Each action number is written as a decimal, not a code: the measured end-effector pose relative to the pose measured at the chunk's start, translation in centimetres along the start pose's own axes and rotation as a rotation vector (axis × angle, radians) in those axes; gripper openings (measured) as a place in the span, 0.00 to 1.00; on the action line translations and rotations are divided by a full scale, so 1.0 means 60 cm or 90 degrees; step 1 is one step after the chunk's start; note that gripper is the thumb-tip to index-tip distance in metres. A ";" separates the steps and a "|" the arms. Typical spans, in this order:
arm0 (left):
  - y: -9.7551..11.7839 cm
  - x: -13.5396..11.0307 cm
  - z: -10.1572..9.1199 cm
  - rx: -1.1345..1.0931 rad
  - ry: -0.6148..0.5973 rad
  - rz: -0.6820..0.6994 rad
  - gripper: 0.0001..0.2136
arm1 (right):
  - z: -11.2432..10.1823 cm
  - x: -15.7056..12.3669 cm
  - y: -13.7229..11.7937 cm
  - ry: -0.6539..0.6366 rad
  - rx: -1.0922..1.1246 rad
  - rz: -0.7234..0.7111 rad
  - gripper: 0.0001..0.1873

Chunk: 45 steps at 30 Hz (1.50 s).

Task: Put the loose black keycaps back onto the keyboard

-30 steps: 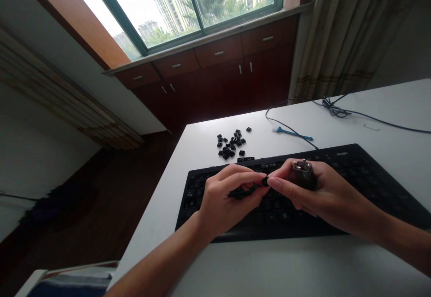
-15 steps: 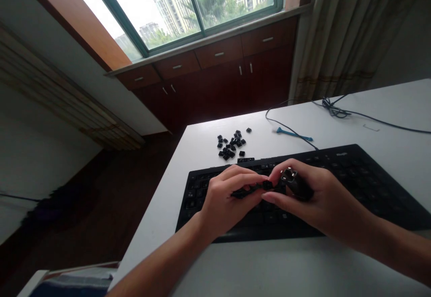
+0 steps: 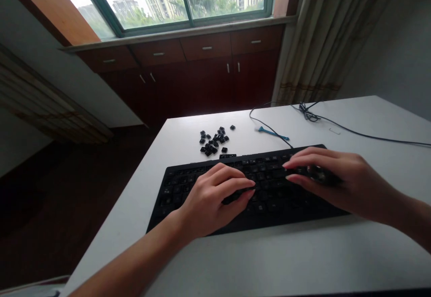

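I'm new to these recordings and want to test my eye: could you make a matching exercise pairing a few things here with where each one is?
Things:
1. keycaps
2. blue tool
3. left hand
4. right hand

Places:
A. Beside a cable, beyond the keyboard
B. Over the keyboard's right half
C. Piled beyond the keyboard's left half
D. Over the keyboard's left half

Pairs: 1-C, 2-A, 3-D, 4-B

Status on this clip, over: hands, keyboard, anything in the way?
Left hand pinching black piece over keyboard. Right hand holding dark object. Loose keycaps beyond keyboard, not in way.
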State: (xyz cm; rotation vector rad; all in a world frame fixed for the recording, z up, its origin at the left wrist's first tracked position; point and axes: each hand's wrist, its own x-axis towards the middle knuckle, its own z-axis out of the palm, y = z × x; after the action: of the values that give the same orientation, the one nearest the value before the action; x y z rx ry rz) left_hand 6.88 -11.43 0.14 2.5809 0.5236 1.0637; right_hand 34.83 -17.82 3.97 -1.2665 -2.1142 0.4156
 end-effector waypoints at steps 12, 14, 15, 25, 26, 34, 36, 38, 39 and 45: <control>0.001 0.001 0.003 0.046 -0.095 0.033 0.09 | 0.014 -0.070 0.020 -0.123 -0.068 -0.034 0.11; 0.001 0.001 0.004 0.046 -0.099 0.032 0.09 | 0.018 -0.063 0.017 -0.148 -0.086 -0.049 0.11; 0.001 0.001 0.004 0.046 -0.101 0.032 0.09 | 0.018 -0.060 0.016 -0.158 -0.093 -0.049 0.11; 0.000 -0.007 0.004 0.049 -0.119 0.036 0.10 | 0.009 -0.059 0.016 -0.205 -0.111 -0.051 0.14; 0.000 -0.008 0.004 0.052 -0.121 0.036 0.10 | 0.010 -0.059 0.017 -0.202 -0.118 -0.062 0.14; -0.001 -0.007 0.004 0.059 -0.122 0.032 0.09 | 0.014 -0.055 0.018 -0.189 -0.133 -0.112 0.09; -0.001 -0.007 0.004 0.059 -0.123 0.031 0.09 | 0.015 -0.056 0.018 -0.182 -0.137 -0.121 0.09; -0.001 -0.007 0.004 0.059 -0.124 0.030 0.09 | 0.016 -0.058 0.020 -0.168 -0.138 -0.125 0.08; -0.001 -0.007 0.004 0.059 -0.125 0.030 0.09 | 0.016 -0.059 0.020 -0.164 -0.138 -0.126 0.09; -0.002 -0.009 0.005 0.059 -0.123 0.028 0.09 | 0.014 -0.058 0.013 -0.088 -0.109 -0.091 0.19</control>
State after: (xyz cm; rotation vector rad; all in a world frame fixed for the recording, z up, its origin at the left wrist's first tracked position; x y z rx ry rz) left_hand 6.73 -11.62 -0.41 2.7507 0.4813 0.8091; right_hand 35.97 -20.45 1.67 -1.1995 -2.3832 0.2708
